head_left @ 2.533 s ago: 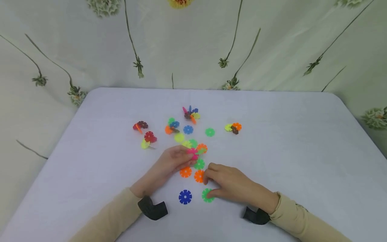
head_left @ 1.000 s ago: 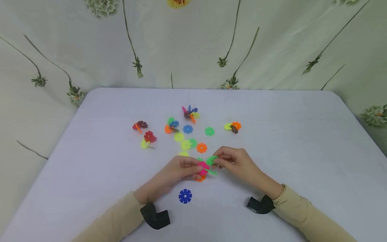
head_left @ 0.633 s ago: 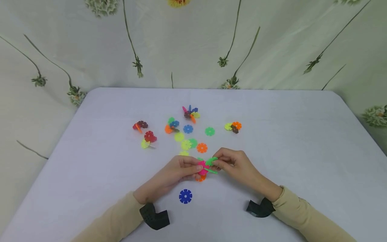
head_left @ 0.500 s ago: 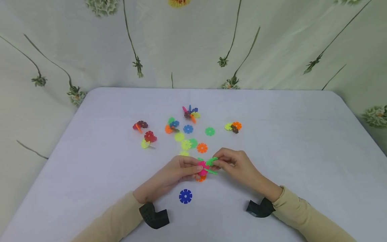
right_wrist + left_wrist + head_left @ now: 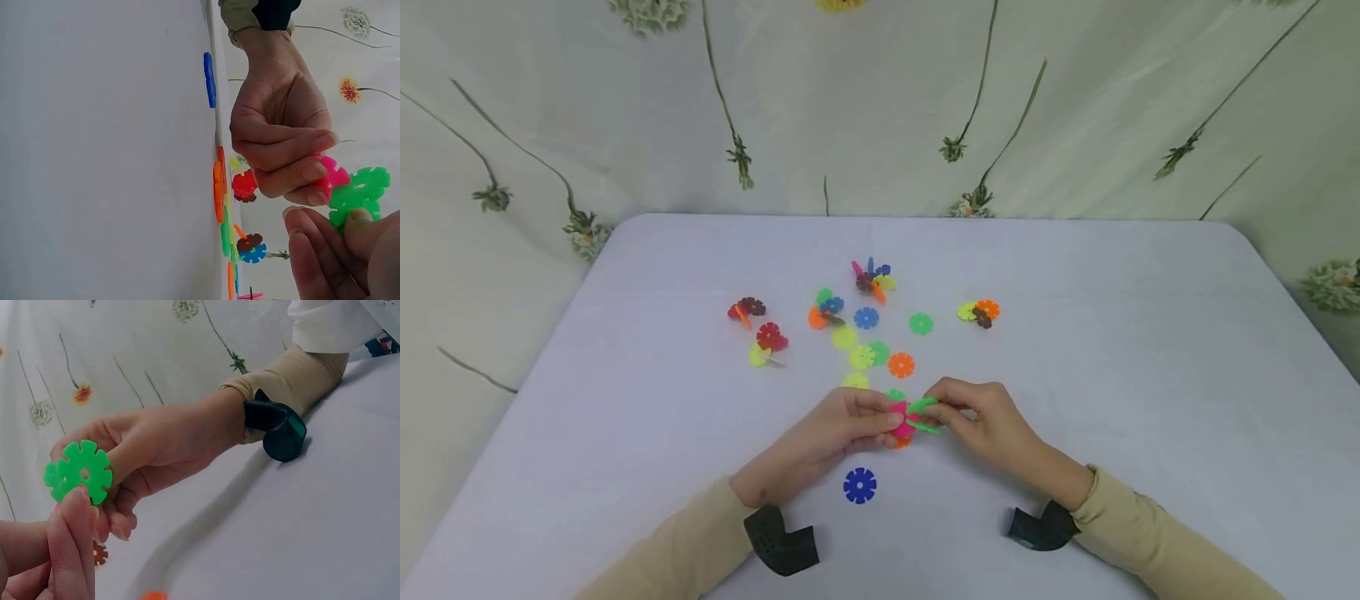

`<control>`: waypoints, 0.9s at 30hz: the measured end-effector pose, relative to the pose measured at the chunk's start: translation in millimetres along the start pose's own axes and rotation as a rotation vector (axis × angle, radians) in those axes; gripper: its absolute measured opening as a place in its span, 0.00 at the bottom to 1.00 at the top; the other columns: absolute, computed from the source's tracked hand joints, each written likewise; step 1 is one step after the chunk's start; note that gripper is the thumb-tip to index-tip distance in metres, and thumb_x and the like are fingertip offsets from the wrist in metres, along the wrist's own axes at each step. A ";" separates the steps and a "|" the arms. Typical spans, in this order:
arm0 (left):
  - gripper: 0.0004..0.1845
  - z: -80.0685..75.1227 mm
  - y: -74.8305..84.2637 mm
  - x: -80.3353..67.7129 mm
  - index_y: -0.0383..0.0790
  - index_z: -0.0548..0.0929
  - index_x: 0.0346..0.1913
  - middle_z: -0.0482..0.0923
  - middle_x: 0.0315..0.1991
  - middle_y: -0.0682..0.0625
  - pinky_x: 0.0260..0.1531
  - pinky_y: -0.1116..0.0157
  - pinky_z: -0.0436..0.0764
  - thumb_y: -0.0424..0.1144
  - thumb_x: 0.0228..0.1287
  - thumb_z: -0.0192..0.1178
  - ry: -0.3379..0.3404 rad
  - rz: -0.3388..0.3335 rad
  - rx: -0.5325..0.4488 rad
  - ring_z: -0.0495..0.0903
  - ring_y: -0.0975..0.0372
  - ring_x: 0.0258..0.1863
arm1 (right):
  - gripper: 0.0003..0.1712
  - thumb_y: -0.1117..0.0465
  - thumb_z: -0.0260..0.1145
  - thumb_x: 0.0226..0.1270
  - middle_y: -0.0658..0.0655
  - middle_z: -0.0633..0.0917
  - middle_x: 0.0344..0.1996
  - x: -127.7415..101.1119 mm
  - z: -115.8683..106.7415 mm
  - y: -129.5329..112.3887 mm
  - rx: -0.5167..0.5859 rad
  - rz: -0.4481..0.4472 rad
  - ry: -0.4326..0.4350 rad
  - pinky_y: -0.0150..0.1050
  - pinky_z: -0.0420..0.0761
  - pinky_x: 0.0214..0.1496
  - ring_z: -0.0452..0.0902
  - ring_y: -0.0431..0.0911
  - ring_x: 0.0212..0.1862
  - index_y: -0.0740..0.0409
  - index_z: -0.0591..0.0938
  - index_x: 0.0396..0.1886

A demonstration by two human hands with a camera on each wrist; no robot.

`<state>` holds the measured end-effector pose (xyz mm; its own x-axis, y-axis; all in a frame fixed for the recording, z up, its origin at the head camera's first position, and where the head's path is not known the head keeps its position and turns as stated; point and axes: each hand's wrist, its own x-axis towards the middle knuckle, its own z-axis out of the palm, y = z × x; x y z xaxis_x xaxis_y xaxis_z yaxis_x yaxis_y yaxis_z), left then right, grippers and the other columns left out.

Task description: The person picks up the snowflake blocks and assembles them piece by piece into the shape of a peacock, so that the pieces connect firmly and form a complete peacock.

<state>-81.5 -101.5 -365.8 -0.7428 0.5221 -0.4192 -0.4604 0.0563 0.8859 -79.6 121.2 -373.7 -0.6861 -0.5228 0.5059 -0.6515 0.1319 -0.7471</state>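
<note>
Head view, pink disc (image 5: pixel 899 422) in left hand (image 5: pixel 842 423), green disc (image 5: pixel 918 406) in right (image 5: pixel 988 423)

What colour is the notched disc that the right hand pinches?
Bright green; the disc shows best in the left wrist view.

Indoor tabletop recording spot; home or studio, can't tell. Pale round-cornered table (image 5: pixel 1150 358) under the fingers (image 5: pixel 953 388). Beyond them, flower-print cloth (image 5: pixel 880 100) fills the background (creased, backdrop-like; long stems, pale blooms). Back from the fingers, black wrist cameras (image 5: pixel 782 550) suggest a filming setup.
</note>
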 end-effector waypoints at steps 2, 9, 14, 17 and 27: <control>0.16 -1.3 0.3 0.0 0.29 0.79 0.47 0.82 0.33 0.46 0.43 0.66 0.78 0.39 0.63 0.62 0.001 0.009 0.009 0.81 0.60 0.33 | 0.08 0.77 0.64 0.57 0.50 0.83 0.27 0.8 1.1 -1.0 -0.014 0.005 0.002 0.35 0.81 0.34 0.79 0.40 0.28 0.62 0.82 0.33; 0.13 -17.2 5.9 3.1 0.31 0.80 0.45 0.83 0.35 0.45 0.42 0.64 0.78 0.39 0.63 0.61 -0.056 0.085 0.144 0.82 0.58 0.34 | 0.09 0.71 0.64 0.61 0.48 0.84 0.34 6.7 -3.2 -2.5 -0.006 0.125 -0.058 0.35 0.81 0.38 0.81 0.40 0.34 0.59 0.83 0.40; 0.16 -31.9 7.5 4.2 0.34 0.81 0.46 0.83 0.36 0.43 0.42 0.64 0.78 0.43 0.62 0.62 -0.042 0.082 0.257 0.81 0.54 0.39 | 0.11 0.65 0.63 0.66 0.52 0.84 0.36 21.4 -12.4 11.8 0.037 0.347 -0.066 0.38 0.80 0.34 0.80 0.44 0.32 0.60 0.81 0.46; 0.15 -35.5 5.3 6.1 0.33 0.80 0.45 0.83 0.36 0.43 0.42 0.64 0.78 0.42 0.62 0.62 -0.069 0.084 0.254 0.81 0.54 0.39 | 0.14 0.62 0.65 0.64 0.52 0.82 0.34 34.2 -10.4 21.8 -0.115 0.410 -0.087 0.36 0.78 0.32 0.76 0.43 0.30 0.61 0.80 0.48; 0.13 -35.1 2.3 8.6 0.34 0.80 0.43 0.82 0.34 0.44 0.41 0.65 0.78 0.41 0.62 0.62 -0.092 0.101 0.253 0.81 0.55 0.38 | 0.16 0.60 0.71 0.57 0.52 0.72 0.31 61.8 4.5 27.6 -0.458 0.486 -0.227 0.35 0.72 0.33 0.68 0.44 0.31 0.58 0.77 0.42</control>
<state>-106.0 -126.8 -374.3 -0.7262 0.6101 -0.3169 -0.2422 0.2044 0.9484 -138.5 88.7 -365.0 -0.8817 -0.4713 0.0214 -0.3937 0.7099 -0.5840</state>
